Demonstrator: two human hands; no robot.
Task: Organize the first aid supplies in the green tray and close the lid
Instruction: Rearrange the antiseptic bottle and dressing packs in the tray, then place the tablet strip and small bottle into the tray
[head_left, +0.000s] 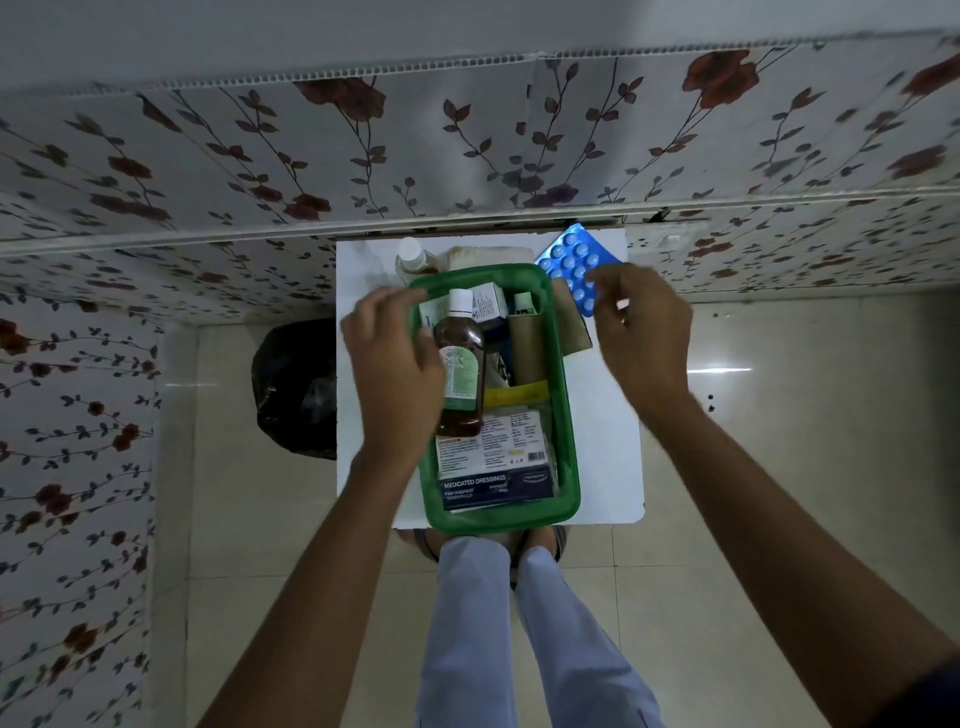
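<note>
A green tray (570, 457) rests on a small white table (608, 415). Inside it lie a brown bottle with a white cap (462, 364), small boxes (491, 304), a brown roll (524, 348) and a blue dressings pack (493, 486). My left hand (397, 364) grips the brown bottle's left side over the tray. My right hand (644, 327) pinches the near edge of a blue blister strip of pills (571, 265), which is held tilted above the table's far right corner. No lid is visible.
A second white-capped bottle (413, 257) and a pale packet (488, 257) sit on the table behind the tray. A black bag (296, 384) stands on the floor to the left. Flowered walls close in behind and left. My legs (519, 623) are below the table.
</note>
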